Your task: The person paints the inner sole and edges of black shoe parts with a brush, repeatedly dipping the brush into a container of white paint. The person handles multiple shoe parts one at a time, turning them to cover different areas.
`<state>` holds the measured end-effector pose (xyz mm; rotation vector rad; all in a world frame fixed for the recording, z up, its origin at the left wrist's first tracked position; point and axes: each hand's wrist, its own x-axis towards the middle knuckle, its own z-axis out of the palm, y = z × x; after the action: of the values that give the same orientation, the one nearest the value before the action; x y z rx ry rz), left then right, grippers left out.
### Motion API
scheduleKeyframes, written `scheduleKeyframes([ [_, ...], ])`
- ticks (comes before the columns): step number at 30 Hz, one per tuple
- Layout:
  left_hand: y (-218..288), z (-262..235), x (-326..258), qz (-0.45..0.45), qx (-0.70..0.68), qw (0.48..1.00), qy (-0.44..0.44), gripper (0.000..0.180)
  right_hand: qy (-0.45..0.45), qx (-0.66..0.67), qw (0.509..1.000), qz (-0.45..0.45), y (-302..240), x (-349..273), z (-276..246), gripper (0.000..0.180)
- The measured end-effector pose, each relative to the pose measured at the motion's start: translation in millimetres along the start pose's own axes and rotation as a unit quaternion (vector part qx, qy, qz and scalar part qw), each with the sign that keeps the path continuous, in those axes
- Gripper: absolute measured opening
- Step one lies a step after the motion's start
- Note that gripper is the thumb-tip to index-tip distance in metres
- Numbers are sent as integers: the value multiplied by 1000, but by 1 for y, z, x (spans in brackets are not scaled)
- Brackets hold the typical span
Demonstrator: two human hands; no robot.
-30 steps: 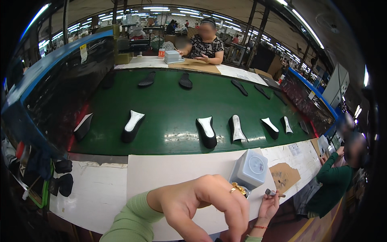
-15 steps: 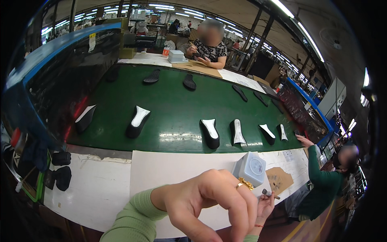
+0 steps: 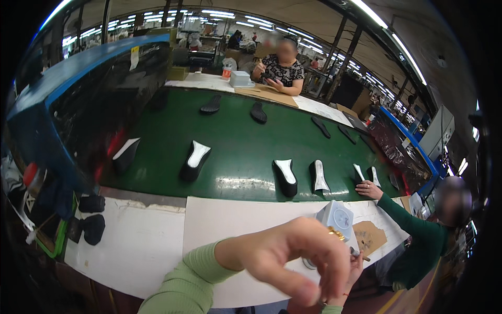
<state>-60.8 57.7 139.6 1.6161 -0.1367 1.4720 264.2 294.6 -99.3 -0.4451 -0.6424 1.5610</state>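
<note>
My left hand [image 3: 300,254], in a light green sleeve and wearing a gold ring, is large in front, over a white board [image 3: 219,235]. Its fingers curl toward the thumb; whatever lies inside them is hidden. Just beyond and partly behind it, my right hand [image 3: 355,272] is closed around a thin brush-like tool [image 3: 365,257] with a wooden end. A pale blue plastic container [image 3: 337,217] stands upside down beside my hands. Next to it lies a stained piece of brown cardboard [image 3: 370,236].
Black shoe soles with white tops [image 3: 286,178] stand along the near side of a green conveyor belt [image 3: 235,141]; flat black soles [image 3: 258,112] lie farther back. A co-worker's hand [image 3: 369,190] touches one sole at right. Another person [image 3: 282,68] sits across the belt.
The view has shifted, so the belt and soles appear farther right. The co-worker's hand has moved from the belt's right end onto a sole. My left hand is lower and more right, still curled.
</note>
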Motion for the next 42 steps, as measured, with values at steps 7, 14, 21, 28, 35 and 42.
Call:
scheduleKeyframes([
  [7,-30,-57,-9,-115,344,904,226,20,-21,-4,1000,-23,-3,-3,5,23],
  [14,-2,-160,-133,-74,787,410,454,18,-11,17,1000,-22,-3,-6,15,21],
  [21,41,-246,-235,-372,442,329,747,69,-13,32,999,-18,-2,-9,14,18],
  [28,38,-266,-228,-208,116,567,789,39,-51,35,998,12,-19,-13,39,20],
  [35,13,-105,-149,-141,5,796,589,46,-116,-290,949,-48,-35,-45,103,40],
  [42,-47,11,-133,-188,-94,848,487,88,-182,-518,827,-122,-18,-51,130,47],
])
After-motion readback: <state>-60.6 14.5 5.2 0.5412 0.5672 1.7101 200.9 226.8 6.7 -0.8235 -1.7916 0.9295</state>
